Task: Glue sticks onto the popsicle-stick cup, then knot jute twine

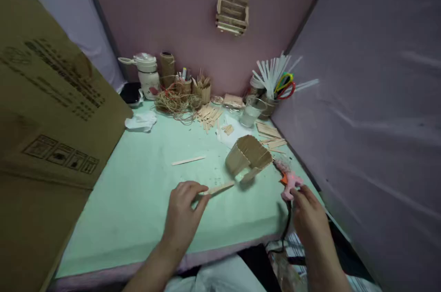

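My left hand (pixel 182 211) pinches one end of a flat wooden craft stick (pixel 220 187) that lies on the pale green tabletop (pixel 138 200). My right hand (pixel 308 214) is closed round the handle end of a pink glue gun (pixel 288 181) near the table's right edge, with its black cord hanging down. Between the hands and a little farther back stands a small open box built of wooden sticks (pixel 248 156). Another loose stick (pixel 189 160) lies alone to the left of it.
A large cardboard box (pixel 44 122) leans along the left side. At the back stand a white jug (pixel 147 75), twine (pixel 175 101), a stick pile (pixel 209 116), a clear cup (pixel 251 110) and a jar of white straws (pixel 272 85). A stick-built piece (pixel 233 11) hangs on the wall.
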Motion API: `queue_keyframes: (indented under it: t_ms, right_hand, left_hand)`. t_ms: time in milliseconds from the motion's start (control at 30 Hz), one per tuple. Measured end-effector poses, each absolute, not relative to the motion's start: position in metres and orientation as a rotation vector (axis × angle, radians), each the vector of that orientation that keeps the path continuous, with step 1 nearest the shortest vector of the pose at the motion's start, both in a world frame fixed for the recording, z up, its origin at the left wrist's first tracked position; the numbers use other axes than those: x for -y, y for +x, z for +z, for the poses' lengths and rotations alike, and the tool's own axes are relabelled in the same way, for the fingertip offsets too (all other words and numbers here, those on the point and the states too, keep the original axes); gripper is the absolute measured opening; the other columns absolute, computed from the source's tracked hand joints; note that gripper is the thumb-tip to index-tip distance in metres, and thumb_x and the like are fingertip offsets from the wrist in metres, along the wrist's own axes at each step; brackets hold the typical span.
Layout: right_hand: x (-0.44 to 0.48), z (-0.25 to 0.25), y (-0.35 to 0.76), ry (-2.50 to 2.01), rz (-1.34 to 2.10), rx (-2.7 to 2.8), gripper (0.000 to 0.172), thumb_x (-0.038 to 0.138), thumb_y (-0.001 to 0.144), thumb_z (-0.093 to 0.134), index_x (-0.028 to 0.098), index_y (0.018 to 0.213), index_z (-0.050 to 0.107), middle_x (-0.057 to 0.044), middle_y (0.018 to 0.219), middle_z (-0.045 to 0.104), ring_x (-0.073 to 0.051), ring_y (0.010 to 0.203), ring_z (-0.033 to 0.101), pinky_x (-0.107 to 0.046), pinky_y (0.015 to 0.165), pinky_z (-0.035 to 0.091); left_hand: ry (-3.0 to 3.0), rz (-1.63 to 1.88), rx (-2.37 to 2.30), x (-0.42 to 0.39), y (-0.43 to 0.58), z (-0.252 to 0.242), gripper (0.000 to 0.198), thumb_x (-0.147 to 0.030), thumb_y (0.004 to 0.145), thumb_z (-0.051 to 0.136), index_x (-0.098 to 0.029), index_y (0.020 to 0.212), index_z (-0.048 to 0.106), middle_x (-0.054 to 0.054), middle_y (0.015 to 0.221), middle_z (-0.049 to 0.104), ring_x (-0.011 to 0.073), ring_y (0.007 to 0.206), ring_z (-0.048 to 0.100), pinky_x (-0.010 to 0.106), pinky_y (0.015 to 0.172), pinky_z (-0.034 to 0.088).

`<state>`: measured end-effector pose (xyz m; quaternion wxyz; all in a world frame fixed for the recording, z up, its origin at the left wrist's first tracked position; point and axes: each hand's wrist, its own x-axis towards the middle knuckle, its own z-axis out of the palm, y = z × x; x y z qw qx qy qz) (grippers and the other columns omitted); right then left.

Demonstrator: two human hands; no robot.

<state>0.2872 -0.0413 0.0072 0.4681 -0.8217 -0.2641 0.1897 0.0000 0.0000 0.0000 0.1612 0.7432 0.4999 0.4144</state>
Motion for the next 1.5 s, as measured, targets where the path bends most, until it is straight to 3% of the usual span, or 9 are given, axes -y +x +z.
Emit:
queue_keyframes:
  t_ms: [133, 200, 267, 433, 767, 1167, 1367, 1500]
  right_hand:
    - [0.065, 0.022, 0.246, -1.875, -0.09, 1.069, 0.043, 0.043, 0.078, 0.064, 0.019, 0.114, 0.06, -0.01, 0.114, 0.057, -0.027, 0.107, 0.052, -0.039, 0.088, 0.039]
    - [0.068, 0.032, 0.218, -1.662, -0.119, 1.474, 0.018, 0.032, 0.084, 0.061, 0.022, 0.099, 0.063, -0.005, 0.097, 0.061, -0.021, 0.095, 0.055, -0.036, 0.084, 0.038]
    - [0.065, 0.041, 0.189, -1.541, -0.126, 1.752, 0.01, 0.025, 0.085, 0.063, 0.025, 0.094, 0.065, -0.002, 0.089, 0.062, -0.019, 0.087, 0.054, -0.035, 0.081, 0.035]
    - [0.048, 0.052, 0.141, -1.504, -0.081, 1.875, 0.008, 0.023, 0.089, 0.059, 0.024, 0.091, 0.066, 0.0, 0.083, 0.065, -0.018, 0.081, 0.051, -0.037, 0.077, 0.028]
    - [0.053, 0.058, 0.152, -1.505, -0.057, 1.881, 0.015, 0.023, 0.093, 0.051, 0.023, 0.093, 0.066, -0.002, 0.084, 0.065, -0.018, 0.082, 0.051, -0.037, 0.077, 0.027]
    - [0.052, 0.088, 0.187, -1.49, -0.179, 1.836, 0.008, 0.021, 0.089, 0.058, 0.022, 0.082, 0.062, -0.001, 0.078, 0.063, -0.018, 0.079, 0.05, -0.036, 0.076, 0.027]
    - [0.053, 0.085, 0.212, -1.441, -0.11, 1.77, 0.003, 0.02, 0.086, 0.061, 0.022, 0.085, 0.058, -0.001, 0.082, 0.061, -0.017, 0.081, 0.053, -0.032, 0.074, 0.033]
    - [0.052, 0.084, 0.218, -1.396, 0.03, 1.711, 0.009, 0.016, 0.086, 0.059, 0.021, 0.081, 0.055, 0.001, 0.075, 0.06, -0.016, 0.074, 0.054, -0.03, 0.07, 0.037]
  left_hand:
    - [2.172, 1.24, -1.371, 0.002, 0.003, 0.0, 0.005, -0.018, 0.086, 0.059, -0.02, 0.09, 0.062, 0.002, 0.085, 0.065, 0.018, 0.084, 0.059, 0.032, 0.074, 0.044]
    - [2.192, 1.278, -1.322, 0.003, 0.005, 0.002, 0.005, -0.017, 0.086, 0.058, -0.019, 0.09, 0.061, 0.003, 0.084, 0.064, 0.0175, 0.083, 0.058, 0.032, 0.074, 0.045]
    - [2.211, 1.308, -1.272, 0.005, 0.007, 0.006, 0.005, -0.015, 0.086, 0.058, -0.018, 0.09, 0.06, 0.004, 0.083, 0.063, 0.017, 0.081, 0.057, 0.031, 0.073, 0.046]
    - [2.274, 1.368, -1.171, 0.009, 0.009, 0.015, 0.01, -0.011, 0.088, 0.055, -0.016, 0.095, 0.059, 0.005, 0.085, 0.064, 0.0161, 0.081, 0.057, 0.03, 0.073, 0.048]
    - [2.428, 1.377, -0.964, 0.004, 0.009, 0.025, 0.012, -0.007, 0.087, 0.054, -0.015, 0.093, 0.06, 0.004, 0.081, 0.064, 0.0148, 0.076, 0.055, 0.028, 0.069, 0.048]
    - [2.839, 0.946, -0.841, 0.007, 0.038, 0.096, 0.019, -0.008, 0.09, 0.042, -0.011, 0.095, 0.06, 0.008, 0.083, 0.061, 0.0193, 0.077, 0.055, 0.033, 0.069, 0.05]
    - [2.9, 0.624, -0.861, -0.062, 0.041, 0.123, 0.034, -0.009, 0.09, 0.043, -0.017, 0.121, 0.054, 0.009, 0.118, 0.06, 0.0199, 0.099, 0.057, 0.031, 0.079, 0.048]
    - [2.915, 0.349, -0.669, -0.104, 0.054, 0.12, 0.027, -0.007, 0.087, 0.043, -0.018, 0.1, 0.065, 0.003, 0.1, 0.065, 0.0151, 0.086, 0.061, 0.024, 0.068, 0.044]
